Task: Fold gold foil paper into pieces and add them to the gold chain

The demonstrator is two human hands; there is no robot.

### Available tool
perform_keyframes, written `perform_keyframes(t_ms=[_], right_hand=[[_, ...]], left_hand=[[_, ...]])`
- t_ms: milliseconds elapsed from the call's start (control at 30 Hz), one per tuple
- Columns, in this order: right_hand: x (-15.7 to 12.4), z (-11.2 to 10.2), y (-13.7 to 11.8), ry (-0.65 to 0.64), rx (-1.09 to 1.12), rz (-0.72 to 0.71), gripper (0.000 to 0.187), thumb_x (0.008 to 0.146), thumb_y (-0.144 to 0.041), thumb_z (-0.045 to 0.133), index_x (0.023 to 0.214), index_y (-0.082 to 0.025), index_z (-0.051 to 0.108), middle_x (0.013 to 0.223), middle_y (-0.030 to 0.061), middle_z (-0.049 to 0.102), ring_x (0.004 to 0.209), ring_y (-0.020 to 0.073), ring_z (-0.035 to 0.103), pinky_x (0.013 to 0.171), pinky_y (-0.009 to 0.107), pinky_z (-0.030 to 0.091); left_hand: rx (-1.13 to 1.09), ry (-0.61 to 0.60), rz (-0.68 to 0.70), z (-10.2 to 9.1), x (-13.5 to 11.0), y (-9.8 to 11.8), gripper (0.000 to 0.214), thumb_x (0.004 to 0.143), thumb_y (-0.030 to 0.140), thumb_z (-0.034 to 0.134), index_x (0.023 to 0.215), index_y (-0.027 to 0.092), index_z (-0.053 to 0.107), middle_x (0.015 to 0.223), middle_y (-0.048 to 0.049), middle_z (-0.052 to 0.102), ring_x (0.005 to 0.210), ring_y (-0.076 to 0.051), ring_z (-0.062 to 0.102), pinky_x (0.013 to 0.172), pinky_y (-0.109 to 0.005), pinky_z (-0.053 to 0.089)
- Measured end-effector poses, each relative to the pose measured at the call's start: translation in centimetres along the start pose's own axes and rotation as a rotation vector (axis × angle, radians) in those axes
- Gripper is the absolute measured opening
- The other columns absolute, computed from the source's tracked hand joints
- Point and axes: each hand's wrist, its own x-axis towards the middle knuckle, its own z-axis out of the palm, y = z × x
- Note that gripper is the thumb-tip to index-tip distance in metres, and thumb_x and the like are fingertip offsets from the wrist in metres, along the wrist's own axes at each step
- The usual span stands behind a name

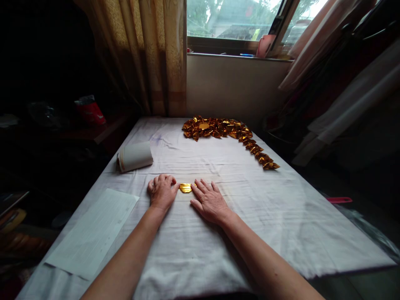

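Observation:
A small folded piece of gold foil paper (186, 188) lies flat on the white cloth between my two hands. My left hand (162, 191) is curled, its thumb and forefinger closed at the paper's left end. Spread flat on the cloth, my right hand (211, 202) has its fingers stretched out, with the fingertips touching the paper's right end. Toward the far edge lies a gold foil garland (215, 127) of many folded pieces, bunched up, with a tail trailing to the right.
The table's white cloth (250, 233) is wrinkled. A pale roll (136, 156) lies at the left, with a lined paper sheet (93, 233) nearer me. Beyond are a curtain (156, 58) and a window (231, 21). Clothes (337, 104) hang at the right.

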Motion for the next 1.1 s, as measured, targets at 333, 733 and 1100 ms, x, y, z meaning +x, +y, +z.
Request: perform_keyframes(t_ms=[333,733,1100], right_hand=[[-0.1,0.1,-0.3,0.025,-0.031,0.036,0.061,0.097,-0.049,0.038,0.148,-0.016,0.037,0.156,0.0107,0.031,0.145,0.0269,0.026,0.118,0.050,0.017],[0.7,0.2,0.1,0.211,0.065,0.101,0.043,0.095,-0.037,0.046,0.134,-0.021,0.054,0.141,0.0100,0.054,0.130,0.0247,0.047,0.109,0.043,0.032],[3.0,-0.8,1.3,0.236,0.619,0.271,0.028,0.091,-0.038,0.051,0.088,-0.022,0.075,0.073,-0.0003,0.075,0.070,0.0156,0.070,0.069,0.024,0.052]], left_hand=[[0.004,-0.018,-0.031,-0.2,0.0,0.1,0.015,0.089,0.034,0.055,0.090,0.025,0.067,0.109,-0.0061,0.063,0.106,-0.026,0.053,0.100,-0.044,0.032],[-0.124,0.027,0.087,-0.2,-0.7,-0.3,0.018,0.080,0.038,0.068,0.088,0.025,0.059,0.106,-0.0030,0.067,0.108,-0.024,0.056,0.103,-0.042,0.029],[-0.244,0.185,0.287,0.1,-1.0,-0.7,0.007,0.084,0.027,0.063,0.081,0.022,0.059,0.077,0.0012,0.068,0.077,-0.017,0.064,0.082,-0.031,0.043]])
